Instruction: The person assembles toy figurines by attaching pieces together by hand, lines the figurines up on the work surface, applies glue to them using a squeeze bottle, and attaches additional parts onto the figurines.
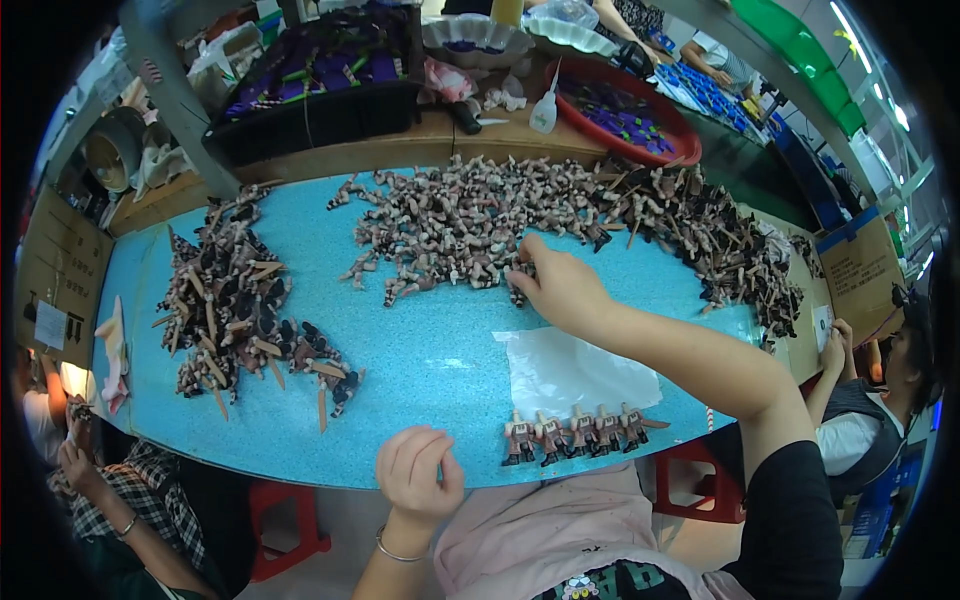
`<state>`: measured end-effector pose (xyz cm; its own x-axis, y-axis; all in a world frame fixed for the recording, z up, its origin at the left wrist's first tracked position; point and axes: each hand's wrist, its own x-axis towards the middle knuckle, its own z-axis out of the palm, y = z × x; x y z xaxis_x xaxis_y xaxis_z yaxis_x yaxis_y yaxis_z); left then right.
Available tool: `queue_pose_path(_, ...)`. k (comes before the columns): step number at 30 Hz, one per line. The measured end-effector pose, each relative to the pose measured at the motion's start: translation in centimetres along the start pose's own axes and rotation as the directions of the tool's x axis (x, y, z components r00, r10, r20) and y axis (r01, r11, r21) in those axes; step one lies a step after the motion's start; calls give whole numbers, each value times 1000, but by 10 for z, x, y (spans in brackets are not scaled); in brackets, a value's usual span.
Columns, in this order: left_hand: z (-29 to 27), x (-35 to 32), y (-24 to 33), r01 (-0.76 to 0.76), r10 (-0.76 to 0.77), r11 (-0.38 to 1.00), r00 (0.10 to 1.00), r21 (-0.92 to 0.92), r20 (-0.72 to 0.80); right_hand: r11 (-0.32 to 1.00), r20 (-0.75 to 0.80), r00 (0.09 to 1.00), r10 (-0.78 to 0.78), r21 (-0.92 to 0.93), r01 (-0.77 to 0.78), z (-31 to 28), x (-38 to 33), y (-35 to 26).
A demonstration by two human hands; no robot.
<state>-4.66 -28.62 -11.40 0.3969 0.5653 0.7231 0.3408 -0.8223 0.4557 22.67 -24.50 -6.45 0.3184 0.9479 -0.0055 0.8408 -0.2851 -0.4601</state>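
Observation:
My right hand [568,290] reaches to the near edge of a wide heap of small toy figures [470,215] in brown, cream and black. Thumb and forefinger close on one toy figure [517,292] there, partly hidden by the fingers. At the table's front edge, my left hand [418,472] has its fingers loosely curled, and nothing shows in it. A row of several toy figures [575,435] lies side by side at the front right, below a white plastic sheet [570,372]. On the left sits another pile of figures [225,290] with flat tan pieces among them.
More dark figures [740,250] with tan pieces heap along the right of the blue table [420,350]. Behind it stand a black crate [315,125], a red basin [690,150] and a white squeeze bottle [545,112]. Cartons [65,270] flank the table. Other people sit left and right.

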Motion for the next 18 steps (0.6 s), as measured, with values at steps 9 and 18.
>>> queue_pose_path(9,4,0,2,3,-3,1000,1000,-21,-24,985,-13,999,-41,-167,39,2,19,37)
queue_pose_path(18,7,1,-1,1,0,1000,1000,19,-29,981,-134,973,-190,6,192,-20,-34,88)
